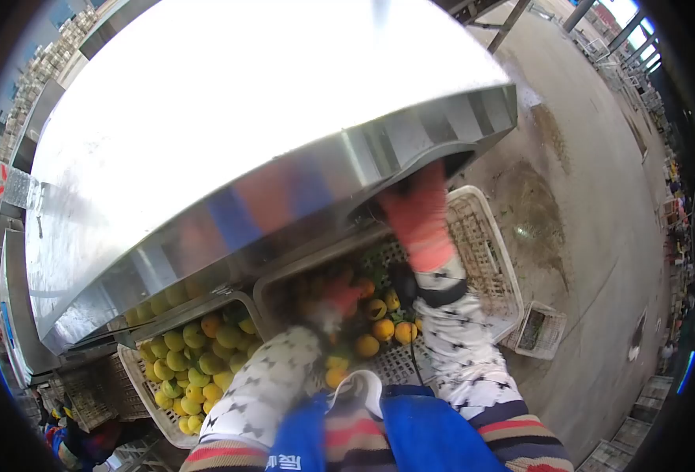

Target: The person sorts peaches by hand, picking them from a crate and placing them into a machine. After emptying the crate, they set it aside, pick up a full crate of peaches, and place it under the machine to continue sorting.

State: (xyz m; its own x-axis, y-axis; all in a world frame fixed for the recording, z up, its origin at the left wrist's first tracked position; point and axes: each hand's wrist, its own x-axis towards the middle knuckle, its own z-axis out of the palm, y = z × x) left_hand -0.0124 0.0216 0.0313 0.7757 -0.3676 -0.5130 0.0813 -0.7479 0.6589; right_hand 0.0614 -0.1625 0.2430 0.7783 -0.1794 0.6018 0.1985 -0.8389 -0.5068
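Note:
My right hand [420,216], in a reddish glove, reaches up under the edge of the metal table [277,102]; its fingers are hidden in the dark opening there. Lower down, my left hand [338,295] is smeared by motion among orange and yellow fruit [367,344] in the middle white crate [485,228]. Whether either hand holds a fruit cannot be made out. White patterned sleeves cover both forearms, with a blue apron below.
To the left, another crate [144,385] is full of green-yellow fruit [194,362]. A small crate [538,330] sits on the concrete floor [599,236] at the right. More empty crates [88,393] stand at the lower left, near a partly visible person [68,440].

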